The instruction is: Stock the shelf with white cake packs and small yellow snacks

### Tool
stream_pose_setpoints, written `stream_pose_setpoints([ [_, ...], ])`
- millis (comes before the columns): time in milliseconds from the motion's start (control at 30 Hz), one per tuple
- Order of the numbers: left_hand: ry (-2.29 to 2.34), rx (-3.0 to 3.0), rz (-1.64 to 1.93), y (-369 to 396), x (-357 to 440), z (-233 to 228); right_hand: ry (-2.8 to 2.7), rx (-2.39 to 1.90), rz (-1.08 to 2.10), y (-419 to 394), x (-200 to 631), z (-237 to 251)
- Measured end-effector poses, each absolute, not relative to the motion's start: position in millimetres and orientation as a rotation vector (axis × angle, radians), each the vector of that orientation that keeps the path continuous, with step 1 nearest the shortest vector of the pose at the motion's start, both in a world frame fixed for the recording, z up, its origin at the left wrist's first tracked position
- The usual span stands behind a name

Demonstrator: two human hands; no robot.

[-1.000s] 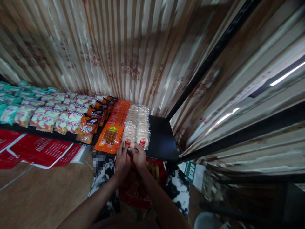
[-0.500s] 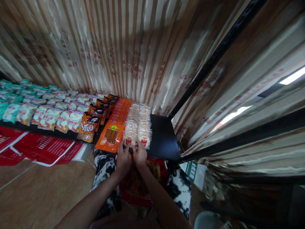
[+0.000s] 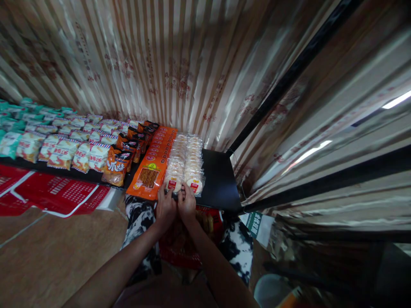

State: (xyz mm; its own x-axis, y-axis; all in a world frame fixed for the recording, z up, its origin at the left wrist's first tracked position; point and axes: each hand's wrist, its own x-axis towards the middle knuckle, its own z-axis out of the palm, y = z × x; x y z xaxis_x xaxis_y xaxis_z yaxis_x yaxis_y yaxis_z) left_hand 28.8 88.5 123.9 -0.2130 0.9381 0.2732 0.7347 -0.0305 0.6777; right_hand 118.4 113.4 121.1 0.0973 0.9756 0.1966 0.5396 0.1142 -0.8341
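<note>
Two rows of round, pale rice crackers in see-through packets with red labels run back across a black shelf (image 3: 220, 177). My left hand (image 3: 166, 207) is at the lower left edge of the front rice cracker packet (image 3: 174, 183) of the left row, its fingers closed on it. My right hand (image 3: 187, 204) grips the same packet's lower right side, close to the front packet (image 3: 194, 185) of the right row. Both thumbs are near each other at the shelf's front edge. Orange bags of snack sticks (image 3: 148, 177) lie overlapped just left of the crackers.
Left along the shelf stand brown-orange packets (image 3: 116, 166), white packets (image 3: 62, 152) and teal packets (image 3: 9, 143). A red basket (image 3: 61, 190) is below them. Between my knees sits a red container (image 3: 180, 252) of packets. Black bars (image 3: 289, 79) and striped sheeting (image 3: 180, 64) enclose the shelf.
The view has shifted slightly, so the shelf sits a little higher and further left. My hands stay at the front of the left cracker row, with small finger movements.
</note>
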Motion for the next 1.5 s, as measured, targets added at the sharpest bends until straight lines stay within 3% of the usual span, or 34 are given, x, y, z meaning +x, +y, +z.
stream_pose_setpoints([
  [400,2.018,1.938,1.145,94,29,115,-1.59,-1.451,0.465,110,129,114],
  [633,2.099,1.897,1.081,102,30,118,-1.458,-1.745,0.216,111,171,128],
  [800,2.072,1.902,1.044,111,25,118,-1.516,-1.9,0.259,118,179,129],
  [1500,2.039,1.975,1.071,124,23,113,-1.611,-1.819,0.384,135,178,130],
])
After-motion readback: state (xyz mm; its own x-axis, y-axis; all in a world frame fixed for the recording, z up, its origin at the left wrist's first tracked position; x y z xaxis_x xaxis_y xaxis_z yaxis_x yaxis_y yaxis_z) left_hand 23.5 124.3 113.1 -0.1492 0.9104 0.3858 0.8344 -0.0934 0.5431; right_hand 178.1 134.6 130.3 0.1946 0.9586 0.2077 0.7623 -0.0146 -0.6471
